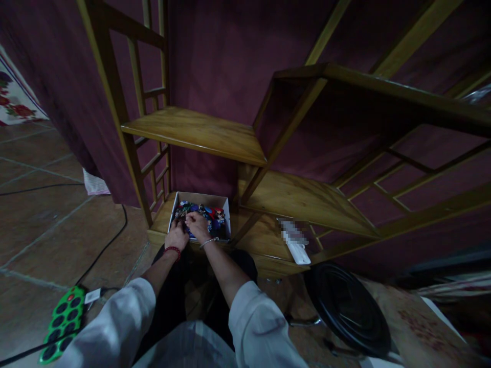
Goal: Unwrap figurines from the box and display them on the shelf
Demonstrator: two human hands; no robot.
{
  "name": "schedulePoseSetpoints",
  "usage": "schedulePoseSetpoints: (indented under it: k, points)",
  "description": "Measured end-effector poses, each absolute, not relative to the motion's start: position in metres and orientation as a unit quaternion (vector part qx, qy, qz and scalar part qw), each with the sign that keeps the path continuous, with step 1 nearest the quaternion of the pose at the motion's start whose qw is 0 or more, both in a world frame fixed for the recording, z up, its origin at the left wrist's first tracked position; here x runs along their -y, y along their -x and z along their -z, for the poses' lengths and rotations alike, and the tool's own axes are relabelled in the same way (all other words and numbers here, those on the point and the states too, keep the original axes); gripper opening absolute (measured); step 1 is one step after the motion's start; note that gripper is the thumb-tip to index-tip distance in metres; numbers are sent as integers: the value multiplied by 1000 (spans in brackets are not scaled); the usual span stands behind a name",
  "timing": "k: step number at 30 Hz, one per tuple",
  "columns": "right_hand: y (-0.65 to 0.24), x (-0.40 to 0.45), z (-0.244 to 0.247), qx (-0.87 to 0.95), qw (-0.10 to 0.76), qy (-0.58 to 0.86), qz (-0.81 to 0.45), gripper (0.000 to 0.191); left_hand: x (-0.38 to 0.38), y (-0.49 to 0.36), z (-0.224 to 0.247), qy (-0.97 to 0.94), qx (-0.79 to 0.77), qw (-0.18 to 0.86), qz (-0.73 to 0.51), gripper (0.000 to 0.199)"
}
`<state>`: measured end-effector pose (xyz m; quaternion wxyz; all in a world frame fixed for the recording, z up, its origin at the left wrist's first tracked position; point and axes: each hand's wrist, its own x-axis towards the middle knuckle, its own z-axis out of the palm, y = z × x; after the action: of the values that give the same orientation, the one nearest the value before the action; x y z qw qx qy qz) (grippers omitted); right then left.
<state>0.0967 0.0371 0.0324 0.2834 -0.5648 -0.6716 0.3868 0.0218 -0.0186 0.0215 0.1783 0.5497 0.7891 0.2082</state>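
Observation:
A shallow white cardboard box stands on the low wooden shelf in front of me. Inside lies a jumble of small colourful items, red, blue, green and dark, which look like little figures. My left hand, with a red beaded bracelet, reaches over the box's near left side, its fingers bent down among the items. Just to its right, my right hand, wearing a thin silvery bracelet, has its fingers drawn together over the contents. Whatever the fingers of either hand hold is too small and dark to make out.
Wooden shelves with slanted posts rise around the box. A white object with a blurred top lies on the lower shelf at right. A black round stool stands at lower right. On the tiled floor at left are a green power strip and cables.

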Motion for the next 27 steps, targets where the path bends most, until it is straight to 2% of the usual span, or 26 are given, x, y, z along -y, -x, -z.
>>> schedulePoseSetpoints:
  k: [9,17,22,27]
  points:
    - [-95,-27,-26,561,326,589,-481,24,20,-18,-20,-546,-778,186,-248,38]
    - [-99,-16,-28,472,359,563,-576,29,20,-16,-15,-495,-789,205,-300,48]
    - [-101,-12,-17,460,368,572,-571,33,20,-15,-16,-477,-785,205,-338,44]
    - [-103,-9,0,520,375,554,-531,28,21,-15,-18,-468,-790,206,-340,49]
